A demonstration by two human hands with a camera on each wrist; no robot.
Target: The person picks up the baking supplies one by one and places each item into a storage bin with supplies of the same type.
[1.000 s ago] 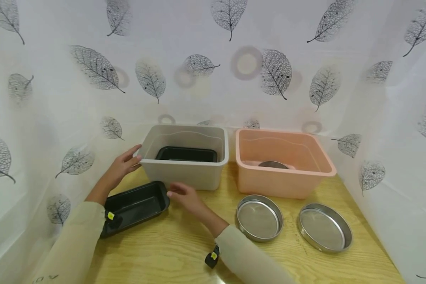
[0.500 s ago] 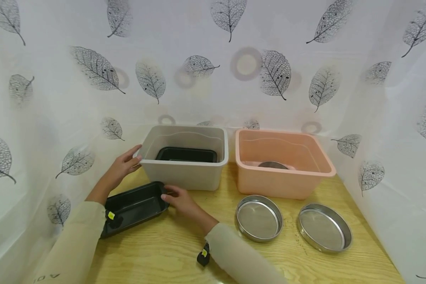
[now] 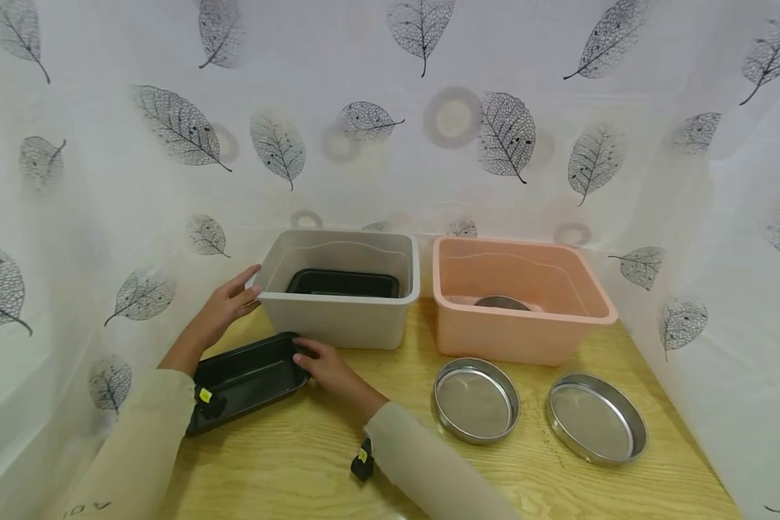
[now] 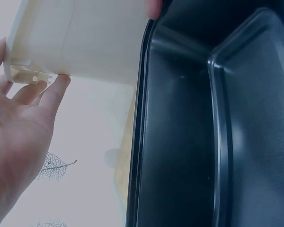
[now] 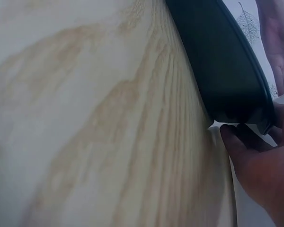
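A black loaf pan (image 3: 253,379) lies at a slant on the table, under my left forearm. My right hand (image 3: 328,366) grips its right end, thumb over the rim; in the right wrist view, fingers (image 5: 239,144) reach beneath that end of the loaf pan (image 5: 222,61). My left hand (image 3: 224,305) holds the left rim corner of a grey plastic bin (image 3: 338,321). In the left wrist view, fingers (image 4: 54,94) curl under the lip of the bin (image 4: 94,42), beside the loaf pan (image 4: 180,137). Another black pan (image 3: 343,282) sits inside the bin.
Right of the grey bin stands a pink bin (image 3: 500,339) with a round metal item (image 3: 502,302) inside. Before it lie two round metal sieves, one nearer the middle (image 3: 476,404) and one farther right (image 3: 594,422). Leaf-printed curtain (image 3: 364,65) surrounds the wooden table (image 3: 286,469).
My right hand has moved left from just beside the loaf pan's right end onto its rim and taken hold. The left hand stays at the grey bin's corner.
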